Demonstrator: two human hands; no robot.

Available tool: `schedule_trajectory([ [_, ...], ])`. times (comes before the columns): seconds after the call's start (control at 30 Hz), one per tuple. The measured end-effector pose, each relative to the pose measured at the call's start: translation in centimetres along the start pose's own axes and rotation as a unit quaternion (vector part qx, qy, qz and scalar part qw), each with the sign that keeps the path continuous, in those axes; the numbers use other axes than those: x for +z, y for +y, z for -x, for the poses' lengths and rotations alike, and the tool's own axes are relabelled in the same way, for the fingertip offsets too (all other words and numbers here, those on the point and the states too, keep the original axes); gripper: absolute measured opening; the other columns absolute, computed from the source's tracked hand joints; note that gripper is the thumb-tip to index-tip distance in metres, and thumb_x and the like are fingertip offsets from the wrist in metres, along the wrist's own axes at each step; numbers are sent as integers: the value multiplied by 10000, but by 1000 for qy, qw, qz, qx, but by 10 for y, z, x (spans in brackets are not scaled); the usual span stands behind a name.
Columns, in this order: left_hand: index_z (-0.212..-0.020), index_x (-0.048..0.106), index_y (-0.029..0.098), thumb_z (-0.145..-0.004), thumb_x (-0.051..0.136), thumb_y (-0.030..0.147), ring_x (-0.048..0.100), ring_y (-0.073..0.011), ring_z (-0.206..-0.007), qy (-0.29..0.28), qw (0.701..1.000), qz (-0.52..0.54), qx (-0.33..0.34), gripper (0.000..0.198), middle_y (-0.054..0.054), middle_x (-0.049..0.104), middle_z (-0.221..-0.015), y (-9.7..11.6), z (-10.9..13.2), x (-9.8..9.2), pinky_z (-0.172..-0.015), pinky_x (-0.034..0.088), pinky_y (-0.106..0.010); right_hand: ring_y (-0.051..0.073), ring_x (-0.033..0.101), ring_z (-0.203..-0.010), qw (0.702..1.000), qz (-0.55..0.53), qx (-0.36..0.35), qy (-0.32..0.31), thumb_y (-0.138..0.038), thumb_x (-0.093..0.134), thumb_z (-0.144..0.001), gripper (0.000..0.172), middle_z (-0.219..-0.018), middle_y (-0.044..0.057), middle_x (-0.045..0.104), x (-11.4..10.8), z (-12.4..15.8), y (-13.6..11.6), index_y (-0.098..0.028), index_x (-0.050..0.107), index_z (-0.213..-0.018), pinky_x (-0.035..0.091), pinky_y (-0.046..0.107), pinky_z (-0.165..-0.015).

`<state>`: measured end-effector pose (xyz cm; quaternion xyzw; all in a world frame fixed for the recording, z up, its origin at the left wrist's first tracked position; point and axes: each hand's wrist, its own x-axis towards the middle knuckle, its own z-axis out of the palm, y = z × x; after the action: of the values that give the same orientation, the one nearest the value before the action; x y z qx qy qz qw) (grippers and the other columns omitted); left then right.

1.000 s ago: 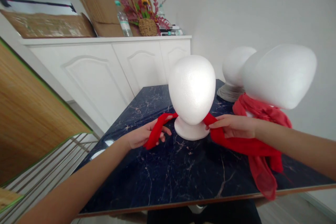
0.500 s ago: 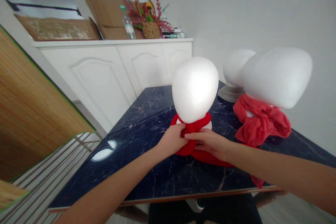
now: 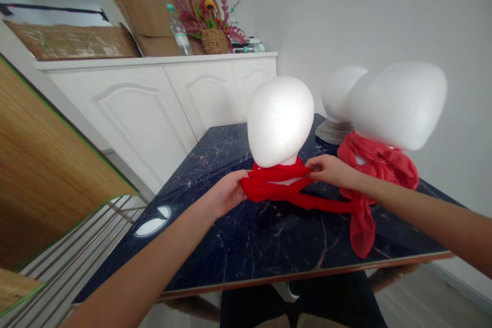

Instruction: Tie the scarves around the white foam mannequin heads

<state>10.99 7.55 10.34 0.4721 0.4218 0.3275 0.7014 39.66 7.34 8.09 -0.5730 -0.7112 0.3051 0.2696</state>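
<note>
Up close, the left hand [image 3: 226,193] and right hand [image 3: 330,170] each have their grip closed on a bright red scarf [image 3: 272,187], wrapped round the neck of a white foam head [image 3: 280,120] on the dark marble table [image 3: 246,251]; its tail trails right. Farther right stands a second foam head [image 3: 397,105] in a coral scarf [image 3: 378,161], with a third bare head [image 3: 340,93] beyond, then white cabinets [image 3: 203,92].

The person's two forearms [image 3: 154,251] are bare, slim and smooth, narrowing to slender wrists. The left hand [image 3: 226,193] and right hand [image 3: 330,170] are bare too, with long, thin fingers [image 3: 315,163]. Lower down, dark, almost black clothing [image 3: 300,302] covers the person's lower body.
</note>
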Motion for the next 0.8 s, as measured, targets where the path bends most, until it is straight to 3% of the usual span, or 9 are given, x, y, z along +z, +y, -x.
schedule_trajectory([
  [0.13,-929,726,86,-736,552,184,697,-189,-793,-31,996,71,-48,278,-100,750,-891,-22,17,1,-773,578,-314,164,606,-587,995,82,-26,47,-241,640,-735,72,-601,-6,658,-11,-3,14,-190,689,-749,429,256,-578],
  [0.23,-733,716,98,-738,655,246,634,-120,-620,-87,992,-15,-88,160,-60,706,-713,-34,32,-1,-584,489,-188,146,572,-559,987,141,-35,72,-212,640,-730,55,-616,-10,657,-10,-1,16,-198,692,-738,399,258,-571],
  [0.3,-648,690,107,-701,744,244,567,-83,-556,-111,989,-68,-75,156,-21,650,-620,-41,41,-1,-536,428,-160,136,560,-532,985,147,-38,83,-174,636,-722,63,-605,-18,650,-8,0,17,-201,691,-739,394,256,-558],
  [0.37,-677,699,114,-695,770,216,576,-83,-624,-123,990,-54,-33,126,-11,646,-653,-49,49,1,-631,461,-157,141,570,-499,991,103,-19,80,-150,635,-721,80,-566,-24,635,-5,-1,18,-201,686,-752,415,259,-538],
  [0.47,-675,668,126,-788,704,220,625,-114,-772,-125,990,47,46,151,-34,658,-746,-60,58,6,-785,503,-184,171,636,-538,996,-48,29,75,-149,646,-721,71,-590,-15,659,0,-3,21,-203,665,-763,510,283,-568],
  [0.53,-723,664,138,-855,649,249,580,-64,-602,-137,980,140,46,174,-3,602,-681,-68,66,10,-620,488,-143,180,676,-620,983,-157,48,77,-144,657,-701,75,-655,-10,686,4,-4,24,-201,649,-750,566,303,-643],
  [0.63,-1027,700,185,-900,605,304,255,20,-315,-213,945,246,18,199,63,489,-574,-78,84,14,-343,255,-102,164,683,-667,961,-255,52,93,-138,682,-658,104,-694,-18,691,9,-3,28,-189,641,-738,588,298,-698],
  [0.7,-1178,673,206,-904,594,347,203,21,-294,-247,927,282,23,318,72,449,-531,-85,100,15,-333,239,-97,155,680,-677,951,-286,49,104,-156,713,-632,137,-716,-15,696,11,0,31,-181,646,-748,590,290,-707],
  [0.8,-1236,665,265,-856,664,424,219,15,-327,-202,930,306,15,412,82,381,-518,-100,120,15,-400,325,-95,159,687,-738,941,-315,45,111,-199,774,-596,218,-770,-3,706,11,5,35,-179,650,-774,592,296,-763],
])
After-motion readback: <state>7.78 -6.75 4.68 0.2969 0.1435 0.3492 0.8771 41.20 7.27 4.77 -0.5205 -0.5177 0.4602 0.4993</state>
